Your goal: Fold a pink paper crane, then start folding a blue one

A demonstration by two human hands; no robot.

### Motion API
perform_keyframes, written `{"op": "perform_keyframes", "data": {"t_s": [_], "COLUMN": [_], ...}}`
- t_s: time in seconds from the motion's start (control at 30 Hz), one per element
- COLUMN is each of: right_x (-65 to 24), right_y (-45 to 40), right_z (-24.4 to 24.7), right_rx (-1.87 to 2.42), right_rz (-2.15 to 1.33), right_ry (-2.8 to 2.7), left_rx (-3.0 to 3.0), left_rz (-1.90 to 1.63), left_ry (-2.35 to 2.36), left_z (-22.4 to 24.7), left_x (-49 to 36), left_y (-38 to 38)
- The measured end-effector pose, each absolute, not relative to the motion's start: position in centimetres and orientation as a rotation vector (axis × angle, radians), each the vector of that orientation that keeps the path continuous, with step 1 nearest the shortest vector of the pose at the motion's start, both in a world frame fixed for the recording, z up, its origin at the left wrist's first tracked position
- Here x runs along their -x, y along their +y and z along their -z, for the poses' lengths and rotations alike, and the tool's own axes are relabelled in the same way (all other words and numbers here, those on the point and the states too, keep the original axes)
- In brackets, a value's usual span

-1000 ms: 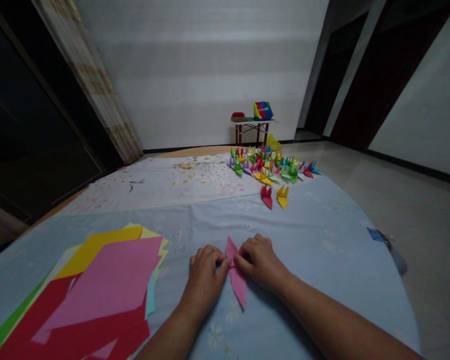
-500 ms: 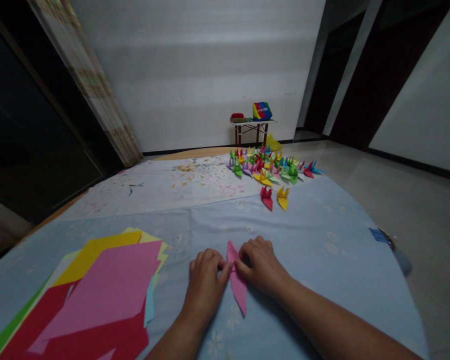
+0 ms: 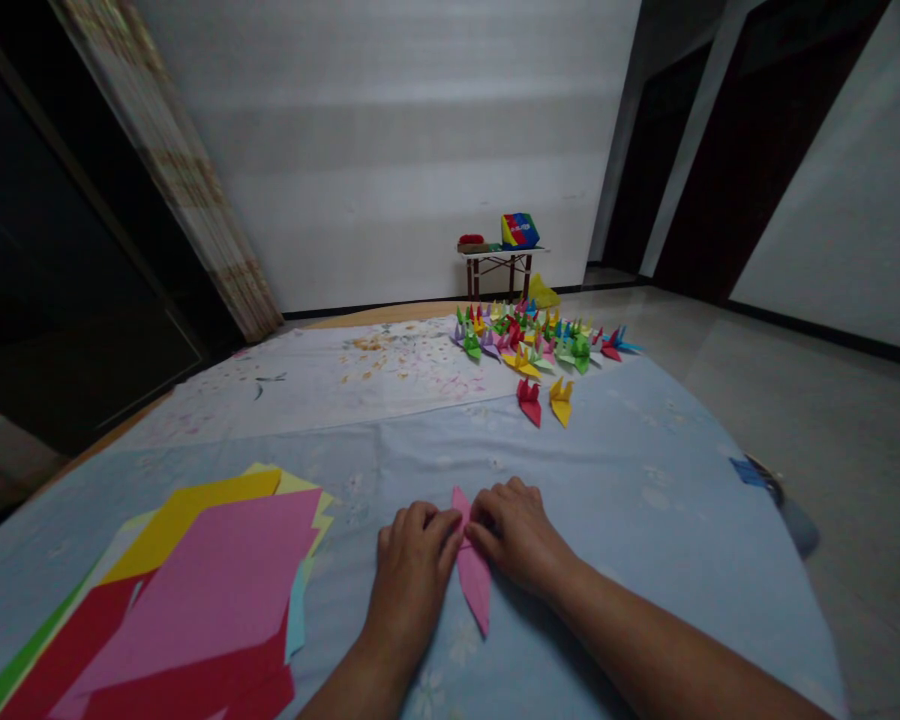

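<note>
A narrow pink folded origami paper lies lengthwise on the blue flowered tablecloth, its lower point towards me. At its left edge, my left hand pinches it with thumb and fingertips, the fingers curled. From the opposite side my right hand grips its upper half between thumb and forefinger. Both sets of fingertips almost meet at the paper's middle crease and cover part of it. The upper tip shows between the hands.
A stack of coloured paper sheets lies to the left. A red paper crane and a yellow paper crane stand ahead, with several more cranes clustered behind. A small side table stands by the wall.
The view has shifted slightly. My left thumb and fingers have closed in higher along the pink paper's edge. My right hand stays on the paper nearly as before.
</note>
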State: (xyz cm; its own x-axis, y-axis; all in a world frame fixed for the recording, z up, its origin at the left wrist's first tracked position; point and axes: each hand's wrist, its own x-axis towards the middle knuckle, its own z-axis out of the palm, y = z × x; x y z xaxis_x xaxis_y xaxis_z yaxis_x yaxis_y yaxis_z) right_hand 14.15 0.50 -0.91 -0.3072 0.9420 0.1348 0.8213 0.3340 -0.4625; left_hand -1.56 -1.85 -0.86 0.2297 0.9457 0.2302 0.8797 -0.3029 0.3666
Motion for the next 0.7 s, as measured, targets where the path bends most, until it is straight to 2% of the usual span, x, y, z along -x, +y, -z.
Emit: {"op": "perform_keyframes", "data": {"t_s": [0.37,0.7], "right_x": [-15.02,-15.14], "right_y": [1.03,0.91], "right_z": [0.42,0.4], "right_rx": [1.531,1.513], "right_rz": [-0.577,-0.532], "right_ry": [-2.255,-2.269], "left_rx": [-2.352,-2.352], "left_rz": [-0.56,-0.536], "left_ry": [1.75,1.767], "left_z": [1.07,1.07], "left_x": [2.24,2.22], "left_y": [-1.67,-1.41]}}
